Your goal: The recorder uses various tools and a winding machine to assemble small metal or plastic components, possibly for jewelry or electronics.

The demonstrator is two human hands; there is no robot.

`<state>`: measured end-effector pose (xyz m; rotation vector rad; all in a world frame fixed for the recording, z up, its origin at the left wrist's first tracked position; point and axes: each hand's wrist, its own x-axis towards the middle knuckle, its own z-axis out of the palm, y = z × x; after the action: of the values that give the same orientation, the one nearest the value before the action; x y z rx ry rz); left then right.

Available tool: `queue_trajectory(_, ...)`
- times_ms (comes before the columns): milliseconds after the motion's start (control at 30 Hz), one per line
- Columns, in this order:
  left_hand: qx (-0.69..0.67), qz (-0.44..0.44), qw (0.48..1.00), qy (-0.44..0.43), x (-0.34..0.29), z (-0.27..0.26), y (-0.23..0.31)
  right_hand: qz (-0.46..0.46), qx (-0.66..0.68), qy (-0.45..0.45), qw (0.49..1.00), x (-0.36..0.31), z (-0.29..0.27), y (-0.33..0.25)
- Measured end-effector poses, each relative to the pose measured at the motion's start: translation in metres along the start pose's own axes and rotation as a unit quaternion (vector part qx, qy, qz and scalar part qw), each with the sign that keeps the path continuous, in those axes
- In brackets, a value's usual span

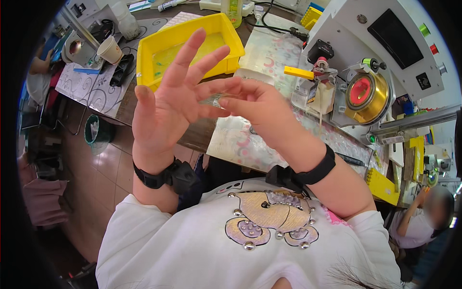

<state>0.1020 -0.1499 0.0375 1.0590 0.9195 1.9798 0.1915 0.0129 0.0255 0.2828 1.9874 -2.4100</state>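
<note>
"Closest to the camera, what is recorded?"

"1 white shirt with a yellow animal figure and silver studs. Above it, 2 forearms, each fitted with a black wrist strap."

"State of the hands?"

"Left hand: palm turned to the camera, thumb and 2 fingers spread wide, the other 2 bent toward the right. Right hand: thumb and forefinger brought close together at the tips of those 2 bent fingers. Whether anything thin is held between them cannot be told."

"Nearest thing to them?"

"Yellow tray, on the table just beyond the left hand, whose raised fingers overlap it in this view. Faint greenish patches show on its floor. Below the right hand, a pale sheet with pink and grey rings covers the table."

"Beyond, on the right?"

"1 gold roll with a red centre. Behind it, a white housing bears a dark screen and green, red and silver buttons."

"And farther off?"

"At left, 1 paper cup on another table and 1 green bin on the tiled floor. At the right edge, 1 seated person in a pale top."
</note>
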Motion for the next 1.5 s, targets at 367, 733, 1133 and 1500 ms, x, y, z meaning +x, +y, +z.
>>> queue_trajectory(367, 0.296, 0.031, 0.94, 0.164, -0.004, -0.003, -0.001, -0.172, -0.095, 0.081, 0.977, -0.015, -0.025, -0.01)
queue_trajectory(733, 0.466, -0.054, 0.883, 0.014, 0.006, 0.02, 0.012, -0.253, -0.314, 0.11, 0.908, -0.024, -0.031, -0.014)
queue_trajectory(1133, 0.737, -0.309, 0.48, 0.362, 0.014, -0.058, 0.017, -0.153, -0.362, 0.079, 0.916, -0.03, -0.039, -0.012)
queue_trajectory(1500, 0.897, -0.011, 0.254, 0.36, -0.006, -0.066, -0.001, -0.202, -0.335, 0.097, 0.915, -0.033, -0.046, -0.001)
